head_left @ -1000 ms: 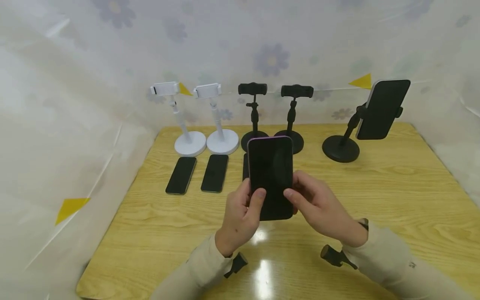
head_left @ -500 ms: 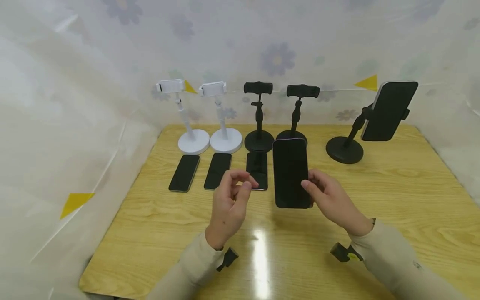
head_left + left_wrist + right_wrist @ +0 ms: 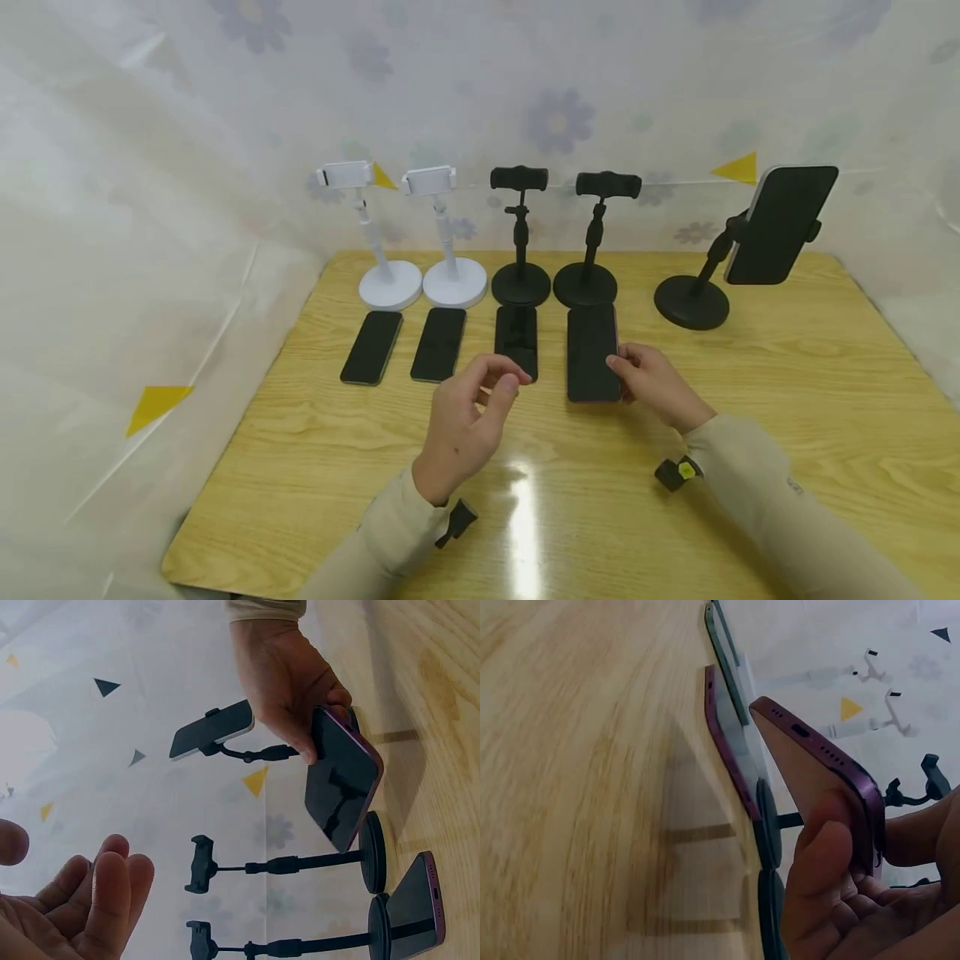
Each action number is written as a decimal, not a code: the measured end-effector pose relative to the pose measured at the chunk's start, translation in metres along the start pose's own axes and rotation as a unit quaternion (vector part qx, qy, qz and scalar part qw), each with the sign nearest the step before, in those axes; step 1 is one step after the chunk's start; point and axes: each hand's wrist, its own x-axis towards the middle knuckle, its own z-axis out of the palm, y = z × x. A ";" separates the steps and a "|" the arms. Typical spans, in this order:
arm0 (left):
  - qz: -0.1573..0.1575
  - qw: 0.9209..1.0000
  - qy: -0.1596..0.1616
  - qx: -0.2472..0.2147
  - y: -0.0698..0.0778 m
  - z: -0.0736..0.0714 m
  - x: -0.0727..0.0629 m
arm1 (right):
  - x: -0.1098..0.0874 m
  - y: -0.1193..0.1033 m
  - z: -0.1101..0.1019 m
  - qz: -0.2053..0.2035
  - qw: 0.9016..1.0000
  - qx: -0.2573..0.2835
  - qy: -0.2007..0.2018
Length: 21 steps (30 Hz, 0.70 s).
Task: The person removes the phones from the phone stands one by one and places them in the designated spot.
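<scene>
My right hand (image 3: 660, 387) pinches the right edge of a black-screened smartphone (image 3: 591, 354), thumb on the screen side. In the right wrist view this smartphone (image 3: 821, 754) shows a purple frame and hangs tilted, apart from the table, its fingers curled behind it. It is in front of a black phone stand (image 3: 585, 286). My left hand (image 3: 461, 425) holds nothing, its fingers loosely bent, near the lower end of another smartphone (image 3: 517, 333) lying on the table. Two more smartphones, one at the left (image 3: 372, 347) and one beside it (image 3: 438, 344), lie face up.
Along the back of the wooden table (image 3: 337, 517) stand two white phone stands, one outer (image 3: 390, 286) and one inner (image 3: 454, 283), then another black stand (image 3: 521, 286). At the right, a black stand (image 3: 692, 303) clamps a phone (image 3: 782, 225). A flowered curtain (image 3: 480, 83) hangs behind.
Both hands held the smartphone at first; the left let go and stays to the left. My right hand has carried the phone rightward and down towards the table, before the fourth stand.
</scene>
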 end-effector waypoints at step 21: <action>-0.001 0.997 -0.031 0.066 -0.005 0.001 -0.002 | 0.047 0.024 -0.008 0.073 0.994 -0.072 -0.019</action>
